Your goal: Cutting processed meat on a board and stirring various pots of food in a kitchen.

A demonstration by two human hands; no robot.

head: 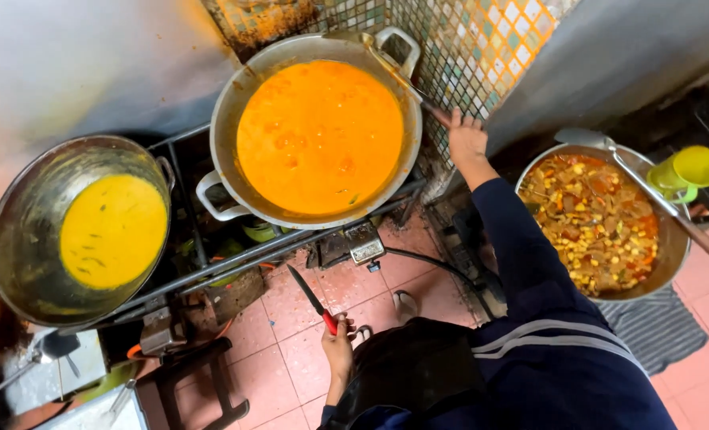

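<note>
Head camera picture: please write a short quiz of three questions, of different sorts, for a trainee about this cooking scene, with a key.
1. True or false: the left hand holds a knife with a red handle, its blade pointing up and away from the body.
2. Which pan holds the yellow sauce? A) the large orange-sauce pan in the middle B) the dark wok at the left C) the stew pot at the right
3. Fill in: the right hand grips the handle of a ____ that rests on the rim of the middle pan.

Key: 1 true; 2 B; 3 ladle
</note>
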